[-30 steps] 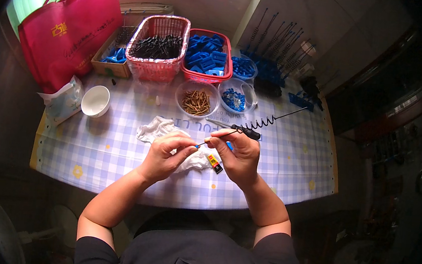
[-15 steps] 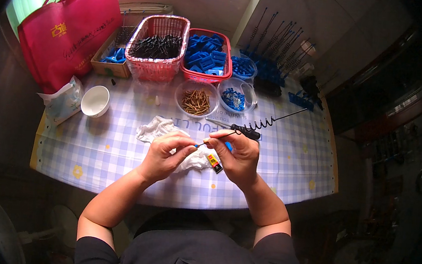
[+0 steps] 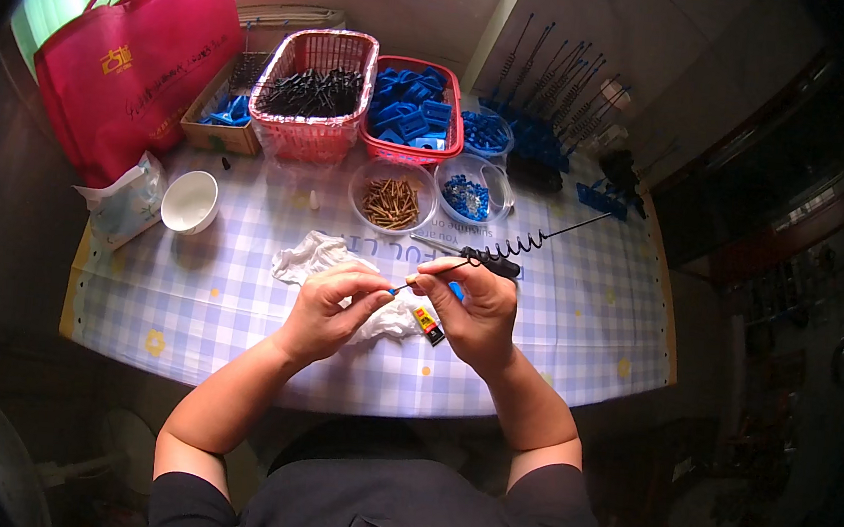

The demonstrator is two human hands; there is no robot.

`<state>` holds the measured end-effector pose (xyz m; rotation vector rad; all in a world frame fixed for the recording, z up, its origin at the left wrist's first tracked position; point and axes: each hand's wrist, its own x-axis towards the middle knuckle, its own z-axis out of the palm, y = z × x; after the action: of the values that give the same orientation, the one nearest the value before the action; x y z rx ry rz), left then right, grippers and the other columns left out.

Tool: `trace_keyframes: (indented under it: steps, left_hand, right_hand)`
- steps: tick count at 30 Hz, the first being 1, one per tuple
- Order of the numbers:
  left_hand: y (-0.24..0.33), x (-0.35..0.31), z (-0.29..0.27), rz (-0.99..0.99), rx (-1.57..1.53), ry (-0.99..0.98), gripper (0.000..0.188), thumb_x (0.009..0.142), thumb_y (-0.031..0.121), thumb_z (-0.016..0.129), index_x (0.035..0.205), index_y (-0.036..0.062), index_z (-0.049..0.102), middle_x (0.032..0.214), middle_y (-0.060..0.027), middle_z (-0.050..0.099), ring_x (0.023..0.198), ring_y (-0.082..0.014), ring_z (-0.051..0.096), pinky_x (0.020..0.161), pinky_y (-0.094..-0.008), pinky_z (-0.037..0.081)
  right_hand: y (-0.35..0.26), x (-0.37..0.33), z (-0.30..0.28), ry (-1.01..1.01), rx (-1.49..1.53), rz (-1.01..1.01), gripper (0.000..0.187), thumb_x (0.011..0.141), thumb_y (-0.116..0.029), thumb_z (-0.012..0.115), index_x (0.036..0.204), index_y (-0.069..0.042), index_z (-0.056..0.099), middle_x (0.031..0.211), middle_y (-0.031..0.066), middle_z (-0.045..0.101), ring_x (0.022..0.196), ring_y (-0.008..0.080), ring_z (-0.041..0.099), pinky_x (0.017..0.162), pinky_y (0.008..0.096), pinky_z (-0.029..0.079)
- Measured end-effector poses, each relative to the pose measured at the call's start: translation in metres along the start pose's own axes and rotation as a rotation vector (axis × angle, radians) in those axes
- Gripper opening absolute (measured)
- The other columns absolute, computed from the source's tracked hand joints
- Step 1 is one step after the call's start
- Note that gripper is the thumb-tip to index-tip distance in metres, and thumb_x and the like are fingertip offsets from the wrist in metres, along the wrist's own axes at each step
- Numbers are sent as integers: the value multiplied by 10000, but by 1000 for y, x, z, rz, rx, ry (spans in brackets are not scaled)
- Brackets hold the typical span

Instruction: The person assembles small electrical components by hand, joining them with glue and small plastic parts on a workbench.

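Note:
Between finger and thumb of my right hand [image 3: 473, 313] is a black coiled wire rod [image 3: 514, 249], its long straight end pointing up and to the right. My left hand [image 3: 332, 311] pinches a small blue tip piece [image 3: 393, 291] at the rod's near end, where the two meet. A small yellow, red and black glue tube [image 3: 429, 325] lies on the table below my hands. Under them is crumpled white tissue [image 3: 317, 257]. Behind my right hand lies a black-handled tool [image 3: 492, 262]; my fingers partly cover it, along with something blue.
Across the back stand a basket of black rods [image 3: 314, 94], a red bin of blue plastic parts [image 3: 416, 107], a tub of brass-coloured screws [image 3: 391, 204] and a tub of small blue pieces [image 3: 468, 197]. A white bowl [image 3: 190, 202] sits left; coiled rods stand upright in blue bases [image 3: 543, 139] at back right.
Both hands stay almost in place with the rod and blue tip piece. The rod's far end has shifted very slightly.

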<state>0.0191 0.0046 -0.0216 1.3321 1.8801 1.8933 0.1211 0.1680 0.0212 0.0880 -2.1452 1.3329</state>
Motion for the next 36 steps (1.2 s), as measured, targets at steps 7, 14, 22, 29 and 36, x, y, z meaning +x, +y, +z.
trace_keyframes:
  steps: [7,14,22,29,36]
  left_hand:
    - [0,0,1,4,7,-3,112,819,26,702,925,0,676,835,-107,657,704,-171,603,633,-270,477]
    - [-1,0,-1,18,22,8,112,815,26,705,921,2,678,837,-108,658,704,-173,605,632,-275,477]
    - [-1,-1,1,19,50,6,108,812,32,707,915,7,685,828,-109,659,690,-175,603,619,-275,473]
    - [1,-3,3,-21,49,-18,99,821,42,701,913,7,688,815,-105,666,688,-171,612,618,-278,477]
    - [2,-5,3,-107,37,-72,74,833,0,668,907,-3,673,878,-116,692,815,-199,662,743,-297,509]
  right_hand:
    - [3,-2,2,-22,-25,-14,102,837,56,659,937,37,653,807,99,690,748,143,680,687,257,546]
    - [2,0,10,59,-4,-11,111,786,-39,735,891,-20,705,743,121,675,647,183,665,590,279,504]
    - [2,-1,10,59,13,-2,99,793,-28,724,889,-20,698,748,117,676,648,179,664,596,278,507]
    - [4,-5,10,60,23,38,96,804,-34,713,895,-21,688,754,112,677,662,179,664,604,287,504]
    - [3,-8,6,52,9,61,91,808,-43,713,893,-23,688,757,109,679,655,176,661,590,284,499]
